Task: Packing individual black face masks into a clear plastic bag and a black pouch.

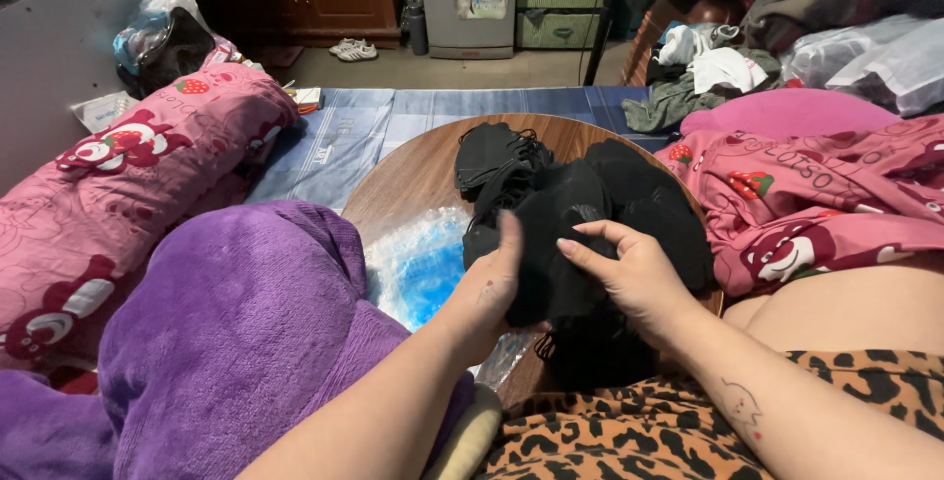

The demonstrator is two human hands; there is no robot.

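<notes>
A stack of black fabric face masks (pixel 551 254) is clasped between the two hands over the near edge of a round wooden tray table (pixel 413 170). The stack is pressed from one side by the left hand (pixel 497 283), whose fingers are held together and flat against the cloth, and from the other side by the right hand (pixel 634 278), whose thumb and curled fingers are closed over the top of the same bundle. Just beyond the grip, a loose heap of further black masks (pixel 629 195) with thin ear loops is piled on the table, touching the held stack. Just beside the left hand, on its outer side, a clear plastic bag with a blue print (pixel 418 264) is lying on the tabletop. Further out on that side a thick purple fleece blanket (pixel 236 332) is bunched, and beyond it a pink cartoon-print bolster (pixel 128 185) is laid. Out past the right hand a pink printed quilt (pixel 816 195) is spread, and below the grip a leopard-print cloth (pixel 629 436) is seen.
</notes>
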